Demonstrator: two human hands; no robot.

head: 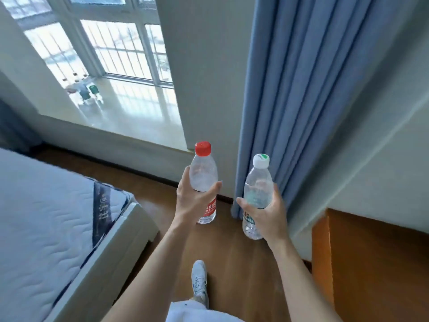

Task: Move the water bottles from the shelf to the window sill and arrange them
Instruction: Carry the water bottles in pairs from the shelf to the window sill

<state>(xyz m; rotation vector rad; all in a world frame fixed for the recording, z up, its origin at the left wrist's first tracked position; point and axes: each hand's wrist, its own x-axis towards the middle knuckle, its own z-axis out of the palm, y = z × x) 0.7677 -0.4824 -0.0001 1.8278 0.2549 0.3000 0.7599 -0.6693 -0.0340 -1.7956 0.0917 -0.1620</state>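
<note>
My left hand (192,201) grips a clear water bottle with a red cap and red label (203,175), held upright. My right hand (267,212) grips a second clear bottle with a white cap and green label (258,184), also upright. Both are held in front of me above the wooden floor. The pale window sill (130,112) lies ahead to the left. Several bottles (87,89) stand at its far left corner by the glass, washed out by the light.
A bed with a white quilted mattress (41,219) fills the left side. A blue curtain (308,89) hangs on the right, beside a white wall. An orange-brown wooden cabinet (376,263) stands at the lower right. My white shoe (199,282) is on the wooden floor.
</note>
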